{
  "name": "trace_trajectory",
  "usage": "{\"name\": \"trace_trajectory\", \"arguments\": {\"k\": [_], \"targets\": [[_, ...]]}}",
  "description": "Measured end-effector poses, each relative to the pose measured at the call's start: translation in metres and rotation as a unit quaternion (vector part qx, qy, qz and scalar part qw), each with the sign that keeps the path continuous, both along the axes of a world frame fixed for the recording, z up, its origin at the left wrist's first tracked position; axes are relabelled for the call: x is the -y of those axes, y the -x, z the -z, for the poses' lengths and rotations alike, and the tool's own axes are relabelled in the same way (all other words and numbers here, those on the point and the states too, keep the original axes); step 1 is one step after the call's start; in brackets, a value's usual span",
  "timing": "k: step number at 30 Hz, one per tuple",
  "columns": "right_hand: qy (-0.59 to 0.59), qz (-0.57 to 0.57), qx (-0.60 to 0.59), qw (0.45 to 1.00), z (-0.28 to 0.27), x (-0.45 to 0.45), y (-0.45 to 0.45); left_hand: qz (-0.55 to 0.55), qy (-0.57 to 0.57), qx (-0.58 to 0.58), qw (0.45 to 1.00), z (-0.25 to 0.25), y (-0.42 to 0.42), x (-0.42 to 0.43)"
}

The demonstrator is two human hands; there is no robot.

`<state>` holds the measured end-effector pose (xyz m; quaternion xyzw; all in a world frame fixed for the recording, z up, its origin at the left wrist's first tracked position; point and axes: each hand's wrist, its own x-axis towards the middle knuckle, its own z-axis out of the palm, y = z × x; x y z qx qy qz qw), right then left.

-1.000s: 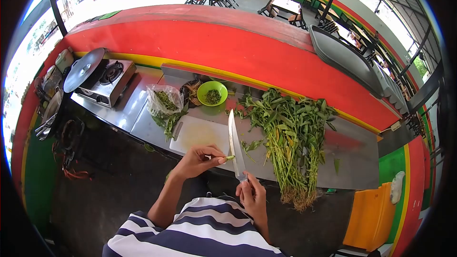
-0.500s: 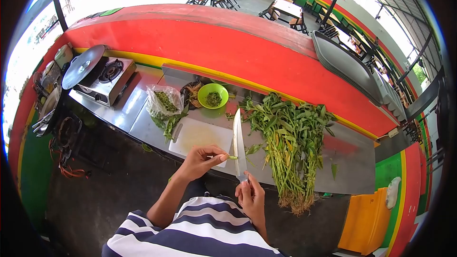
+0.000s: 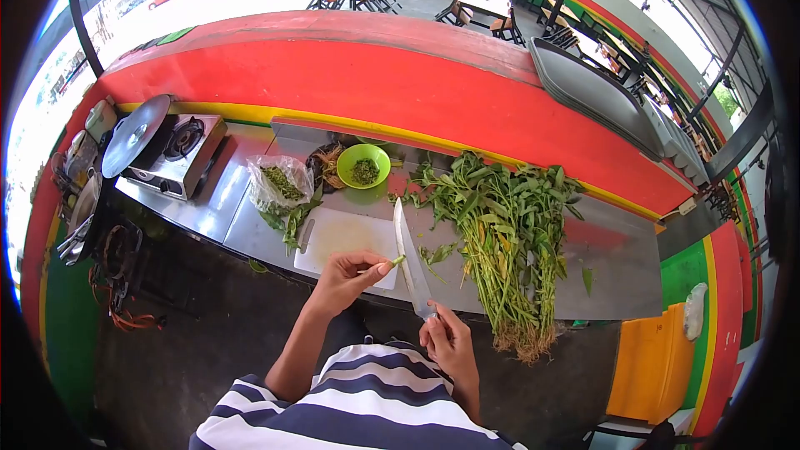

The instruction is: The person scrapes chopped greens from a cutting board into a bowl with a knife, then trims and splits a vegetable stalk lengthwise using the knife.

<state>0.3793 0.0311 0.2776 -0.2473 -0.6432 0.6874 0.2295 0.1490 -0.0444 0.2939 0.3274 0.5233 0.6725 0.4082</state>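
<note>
My left hand [image 3: 344,283] pinches a short green stem piece [image 3: 399,261] between thumb and fingertips, over the right edge of a white cutting board [image 3: 325,243]. A long kitchen knife [image 3: 409,252] is in my right hand [image 3: 451,346], its fingers wrapped round the handle. The blade points away from me, tilted a little left, close beside the stem piece; whether they touch I cannot tell. To the right lies a large bunch of leafy greens [image 3: 508,233], roots towards me. Behind the board stands a lime-green bowl [image 3: 364,152] with chopped greens in it.
A clear plastic bag [image 3: 292,173] of greens lies left of the bowl. Loose leaves [image 3: 437,255] are on the steel counter [image 3: 612,283]. A gas stove [image 3: 179,154] with a large metal lid [image 3: 137,135] stands far left. Black trays [image 3: 592,96] rest on the red wall [image 3: 375,75].
The view has shifted slightly. The knife now leans a little more to the left. My left hand still pinches the green stem, and less of it shows beyond the fingertips.
</note>
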Motion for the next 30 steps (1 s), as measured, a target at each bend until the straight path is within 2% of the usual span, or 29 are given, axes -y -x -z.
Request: {"name": "trace_trajectory", "arguments": {"k": [7, 13, 15, 19, 30], "targets": [[-0.008, 0.009, -0.018, 1.000, -0.001, 0.004, 0.004, 0.062, 0.030, -0.028, 0.997, -0.009, -0.007, 0.011], [0.035, 0.012, 0.002, 0.999, -0.009, 0.008, 0.005, 0.006, 0.025, 0.006, 1.000, 0.001, -0.019, 0.014], [-0.018, -0.009, 0.008, 1.000, -0.010, 0.010, 0.005, -0.011, 0.031, 0.084, 0.996, 0.004, -0.020, 0.017], [-0.012, -0.027, 0.017, 0.999, -0.008, 0.017, 0.001, -0.050, 0.012, 0.076, 0.996, 0.001, -0.022, 0.017], [-0.031, -0.023, -0.002, 0.999, 0.000, 0.025, -0.014, -0.004, 0.026, 0.070, 0.997, -0.010, -0.028, 0.031]]}}
